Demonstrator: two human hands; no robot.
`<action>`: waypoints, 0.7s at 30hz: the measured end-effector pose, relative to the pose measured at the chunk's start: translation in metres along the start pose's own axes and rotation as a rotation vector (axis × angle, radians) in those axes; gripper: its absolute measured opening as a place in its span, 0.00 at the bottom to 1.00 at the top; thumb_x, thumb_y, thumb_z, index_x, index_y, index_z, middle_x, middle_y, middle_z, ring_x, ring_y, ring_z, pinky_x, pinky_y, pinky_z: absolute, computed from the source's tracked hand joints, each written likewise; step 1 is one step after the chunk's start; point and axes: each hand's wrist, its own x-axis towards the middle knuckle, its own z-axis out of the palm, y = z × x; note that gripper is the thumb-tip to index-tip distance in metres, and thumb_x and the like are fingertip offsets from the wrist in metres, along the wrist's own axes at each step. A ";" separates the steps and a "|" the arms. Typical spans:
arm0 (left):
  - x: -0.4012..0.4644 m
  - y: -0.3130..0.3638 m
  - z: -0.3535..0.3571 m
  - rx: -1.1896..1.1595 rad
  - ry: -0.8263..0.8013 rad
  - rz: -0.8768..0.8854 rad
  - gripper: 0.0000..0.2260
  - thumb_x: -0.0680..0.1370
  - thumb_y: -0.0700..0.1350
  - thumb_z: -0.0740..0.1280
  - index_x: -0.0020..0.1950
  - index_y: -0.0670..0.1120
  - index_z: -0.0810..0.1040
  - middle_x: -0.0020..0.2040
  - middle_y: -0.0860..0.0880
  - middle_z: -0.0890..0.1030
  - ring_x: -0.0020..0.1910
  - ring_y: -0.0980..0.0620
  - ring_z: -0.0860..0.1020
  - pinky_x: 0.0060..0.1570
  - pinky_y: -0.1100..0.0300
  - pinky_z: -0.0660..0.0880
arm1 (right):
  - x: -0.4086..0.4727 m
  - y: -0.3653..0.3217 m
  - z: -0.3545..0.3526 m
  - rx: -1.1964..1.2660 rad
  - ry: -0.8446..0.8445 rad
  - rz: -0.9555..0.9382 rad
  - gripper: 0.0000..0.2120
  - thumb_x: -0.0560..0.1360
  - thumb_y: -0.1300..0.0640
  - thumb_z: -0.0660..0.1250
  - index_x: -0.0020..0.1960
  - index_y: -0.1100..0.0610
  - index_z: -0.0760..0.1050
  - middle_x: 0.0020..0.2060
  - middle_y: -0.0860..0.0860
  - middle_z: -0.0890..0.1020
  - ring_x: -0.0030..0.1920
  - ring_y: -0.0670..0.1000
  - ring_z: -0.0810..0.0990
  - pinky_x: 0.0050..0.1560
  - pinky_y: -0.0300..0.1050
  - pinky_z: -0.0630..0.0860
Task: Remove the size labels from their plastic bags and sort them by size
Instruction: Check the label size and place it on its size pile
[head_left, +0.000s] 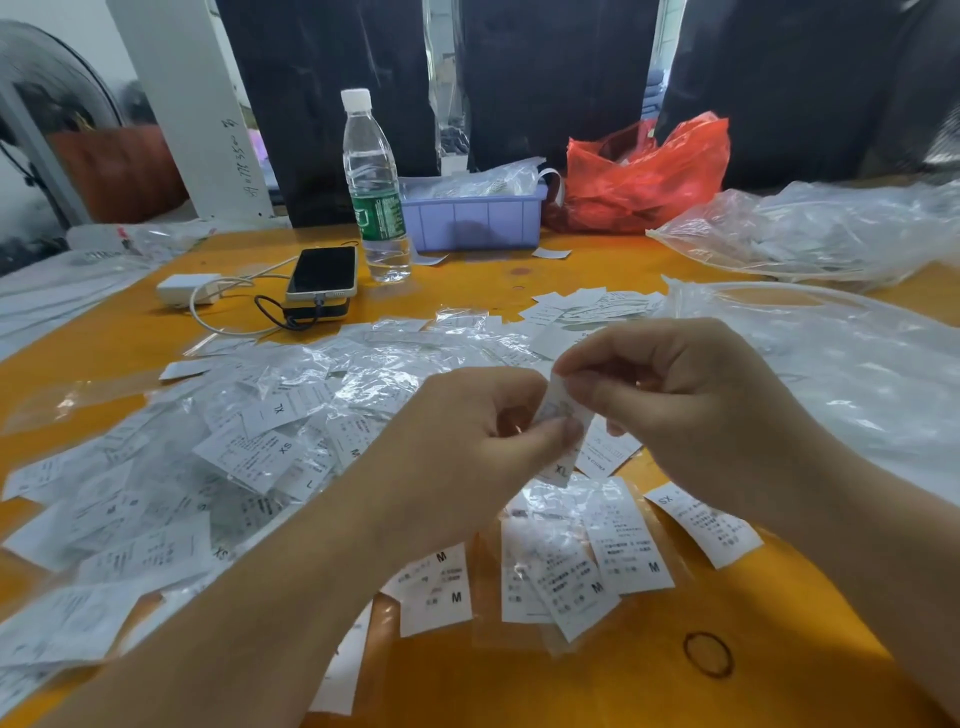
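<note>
1. Head view, only angle we get: both hands are up over the orange counter (753, 639), working one bagged label (563, 415) between them. The left hand (467, 441) pinches its lower part, the right hand (670, 395) pinches the top edge, probably so the bag can be pulled open and the label slid out.
2. The unsorted heap of bagged labels (249, 441) sits to the left, within easy reach.
3. Close in front lie the M labels (587, 561), and an XS label (701, 525) lies by itself to the right, so that looks like sorting by size.
4. The water bottle (374, 187), phone (323, 273) and purple bin (475, 218) are parked at the back, out of the way.
</note>
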 end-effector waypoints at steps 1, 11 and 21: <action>0.000 0.000 0.000 -0.018 0.024 0.009 0.11 0.78 0.53 0.67 0.37 0.50 0.77 0.31 0.51 0.76 0.28 0.56 0.72 0.29 0.64 0.69 | -0.001 -0.001 0.001 -0.003 0.001 -0.008 0.08 0.74 0.60 0.70 0.45 0.47 0.83 0.34 0.45 0.84 0.31 0.48 0.80 0.35 0.47 0.79; 0.004 0.026 0.012 -0.058 0.209 0.000 0.07 0.76 0.44 0.71 0.43 0.56 0.76 0.38 0.57 0.83 0.40 0.64 0.81 0.34 0.68 0.77 | -0.026 -0.025 -0.049 -0.769 -0.062 0.084 0.15 0.79 0.60 0.61 0.61 0.47 0.78 0.50 0.48 0.83 0.48 0.53 0.81 0.48 0.51 0.79; 0.031 0.071 0.054 0.044 0.050 -0.007 0.07 0.75 0.47 0.69 0.38 0.55 0.76 0.36 0.56 0.80 0.35 0.61 0.77 0.32 0.70 0.72 | -0.065 0.005 -0.084 -1.041 -0.275 0.409 0.09 0.74 0.64 0.60 0.42 0.50 0.71 0.43 0.48 0.74 0.45 0.52 0.76 0.36 0.42 0.68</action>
